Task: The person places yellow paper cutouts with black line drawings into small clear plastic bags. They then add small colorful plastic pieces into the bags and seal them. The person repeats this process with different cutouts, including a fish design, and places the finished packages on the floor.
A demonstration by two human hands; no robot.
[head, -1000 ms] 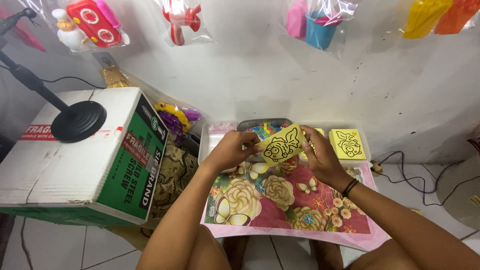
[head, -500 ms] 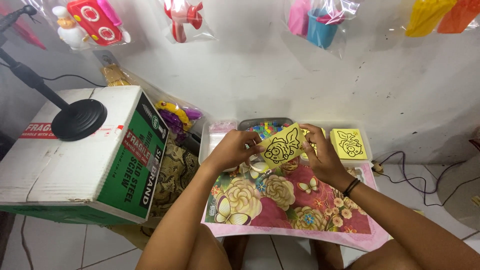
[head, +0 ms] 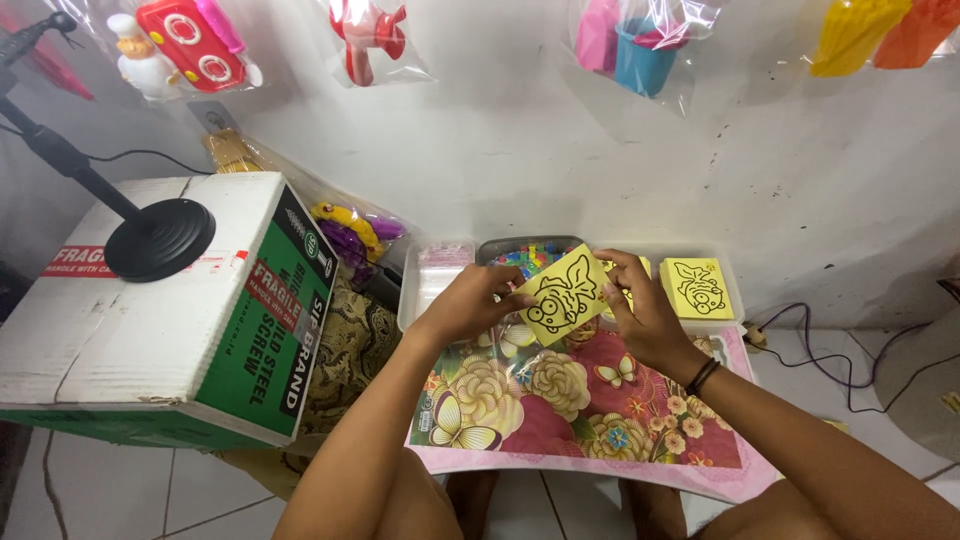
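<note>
Hands: left hand and right hand both pinch one yellow card with a black line drawing, fingers closed on its opposite edges, card tilted and lifted clear of the surface.

Surface, under the hands: floral board in pink and cream, its near edge over the person's knees.

Beyond the hands: shallow white tray against the wall, holding a second yellow card just right of the right hand and a dark box of coloured bits behind the held card.

Left of the left hand: cardboard box bearing a black stand base, standing close to the board's left edge.

Right of the right hand: open tiled floor crossed by cables.

Above: white wall hung with bagged toys.
</note>
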